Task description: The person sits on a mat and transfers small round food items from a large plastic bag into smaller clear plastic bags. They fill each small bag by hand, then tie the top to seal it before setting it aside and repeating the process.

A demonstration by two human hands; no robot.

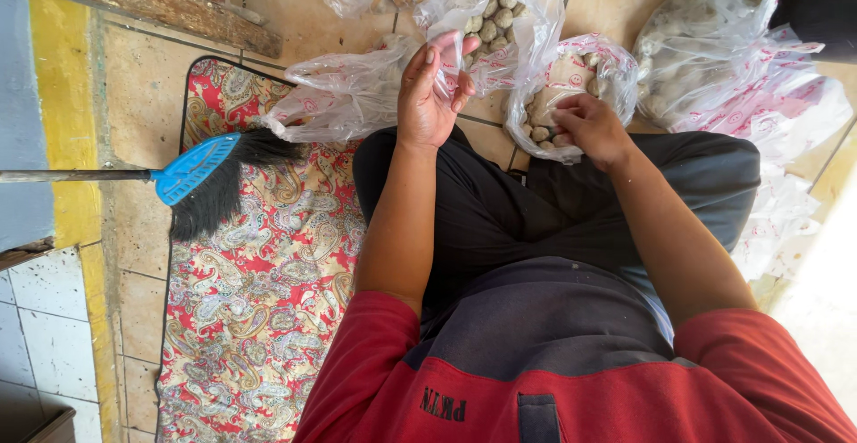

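While the person sits cross-legged, both hands work at clear plastic bags of small pale round lumps.

At upper centre the left hand pinches the thin clear plastic bag by its edge; the right hand is closed on lumps in the open red-printed bag. Flimsy, slippery film, probably best gripped at the gathered mouth.

Seated person on a tiled floor, sorting small pale lumps from plastic bags.
Left hand grips a clear plastic bag; right hand reaches into the neighbouring open bag; a blue broom lies well left.
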